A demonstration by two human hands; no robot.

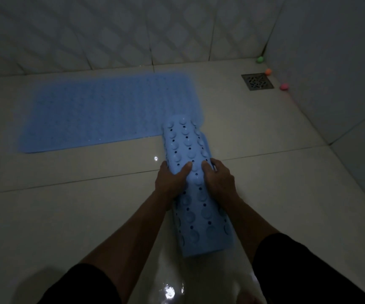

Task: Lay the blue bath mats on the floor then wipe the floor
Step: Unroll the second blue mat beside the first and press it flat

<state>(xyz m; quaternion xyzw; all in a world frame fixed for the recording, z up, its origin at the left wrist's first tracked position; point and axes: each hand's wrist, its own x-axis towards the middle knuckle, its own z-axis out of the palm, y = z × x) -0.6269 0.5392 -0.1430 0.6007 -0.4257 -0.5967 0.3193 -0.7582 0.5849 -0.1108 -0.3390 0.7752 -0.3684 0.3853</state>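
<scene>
Hands' fingers (186, 168) (both) wrap rolled mat (195, 194).

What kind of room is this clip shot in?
Most likely a bathroom or shower area: tiled walls, a floor drain near the corner, and a blue suction-cup bath mat flat on the floor.

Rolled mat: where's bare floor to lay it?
Both hands, left and right, grip the rolled mat. Bare tile lies near of the flat mat, and between it and the drain. Far right corner is crowded: drain and three small balls.
</scene>
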